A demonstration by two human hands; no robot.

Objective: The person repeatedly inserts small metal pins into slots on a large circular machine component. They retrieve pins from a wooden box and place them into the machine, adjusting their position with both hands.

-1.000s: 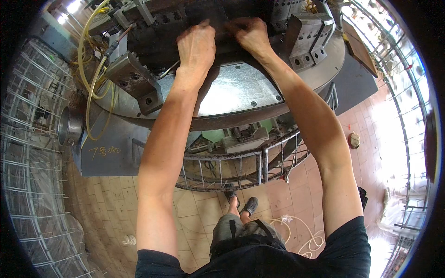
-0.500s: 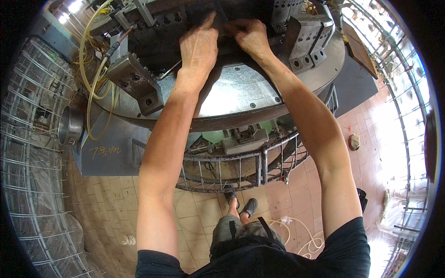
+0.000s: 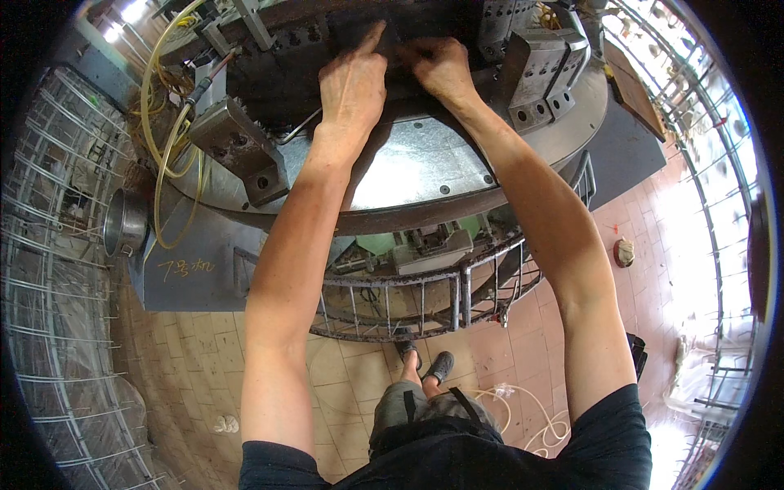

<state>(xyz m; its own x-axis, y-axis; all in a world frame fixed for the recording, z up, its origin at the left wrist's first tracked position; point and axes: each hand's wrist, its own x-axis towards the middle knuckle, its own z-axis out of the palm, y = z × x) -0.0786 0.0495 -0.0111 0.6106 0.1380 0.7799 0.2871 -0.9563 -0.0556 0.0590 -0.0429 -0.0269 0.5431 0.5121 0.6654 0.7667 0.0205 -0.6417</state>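
- At the top of the view, both hands over a dark metal block, which sits on a round metal platform; block surface deep in shadow.
- Left hand: back up, index finger stretched out over the block, other fingers curled under. Cannot tell whether anything is held beneath.
- Right hand: just beside the left, fingers bent inward and pointing toward it; tips dark and blurred. Grip cannot be told.
- Bright metal plate below the wrists, screws near its edge.
- Angled steel bracket to the left, holes in its faces; bent rod between it and the left wrist.
- Second bracket, stepped, to the right of the right hand.
- Yellowish hoses looping down at far left; metal pot near them, beside a grey panel.
- Curved railing below the platform; tiled floor under it, pale hose coiled at lower right.
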